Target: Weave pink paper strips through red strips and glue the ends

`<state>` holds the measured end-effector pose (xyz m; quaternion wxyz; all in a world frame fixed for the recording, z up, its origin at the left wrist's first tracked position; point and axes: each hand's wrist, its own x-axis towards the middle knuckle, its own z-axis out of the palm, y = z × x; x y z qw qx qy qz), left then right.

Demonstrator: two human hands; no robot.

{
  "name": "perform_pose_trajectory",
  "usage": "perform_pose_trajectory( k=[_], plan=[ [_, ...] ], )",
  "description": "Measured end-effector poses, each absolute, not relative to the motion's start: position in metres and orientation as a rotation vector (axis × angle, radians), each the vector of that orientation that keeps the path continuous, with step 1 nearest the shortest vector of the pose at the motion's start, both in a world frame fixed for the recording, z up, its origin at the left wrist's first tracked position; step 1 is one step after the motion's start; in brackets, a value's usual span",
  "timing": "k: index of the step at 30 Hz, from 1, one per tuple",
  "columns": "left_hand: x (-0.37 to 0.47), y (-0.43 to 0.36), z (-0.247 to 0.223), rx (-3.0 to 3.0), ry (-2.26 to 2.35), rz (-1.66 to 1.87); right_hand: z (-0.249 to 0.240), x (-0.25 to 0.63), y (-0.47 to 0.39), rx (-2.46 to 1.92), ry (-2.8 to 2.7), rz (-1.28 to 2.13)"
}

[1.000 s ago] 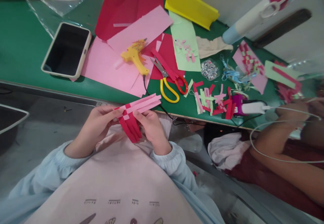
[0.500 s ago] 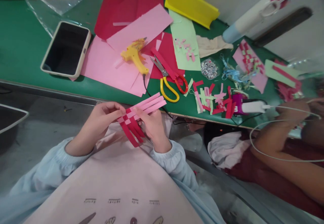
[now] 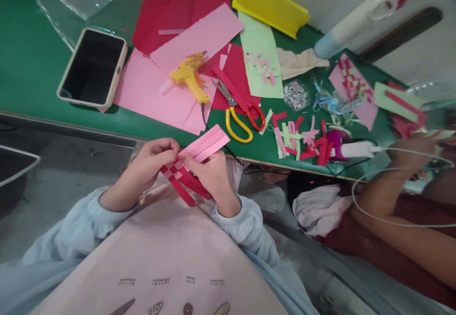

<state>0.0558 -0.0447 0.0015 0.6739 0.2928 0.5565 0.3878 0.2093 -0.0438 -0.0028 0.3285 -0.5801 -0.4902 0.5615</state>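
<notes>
Over my lap, just off the table's front edge, I hold a woven piece of pink and red paper strips. Its pink ends point up and right; the red ends hang down and right. My left hand pinches the upper left edge of the weave between thumb and fingers. With the thumb on top, my right hand grips the piece at the base of the pink strips, its other fingers partly hidden beneath. Beyond my hands lie yellow-and-red-handled scissors and a yellow glue gun on pink paper.
A phone lies left on the green table. Paper strip scraps, a dish of googly eyes and a white charger are to the right. Another person's arm rests at far right. The glue gun's cord runs near my right hand.
The pink strips, fanned apart before, now lie close side by side. The weave has turned slightly, and my left hand has shifted a little up and right.
</notes>
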Motion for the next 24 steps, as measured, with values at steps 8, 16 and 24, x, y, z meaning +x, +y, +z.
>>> perform_pose_trajectory(
  k=[8,16,24],
  plan=[
    [0.0573,-0.0433,0.0018,0.651,1.261,0.855,-0.0064,0.2060,-0.0475,-1.541,-1.251,1.472],
    [0.0550,-0.0450,-0.0037,0.670,1.238,0.857,-0.0064,0.2029,-0.0497,-1.553,-1.211,1.440],
    [0.0558,-0.0450,-0.0032,0.684,1.219,0.867,-0.0098,0.2003,-0.0518,-1.549,-1.189,1.415]
  ],
)
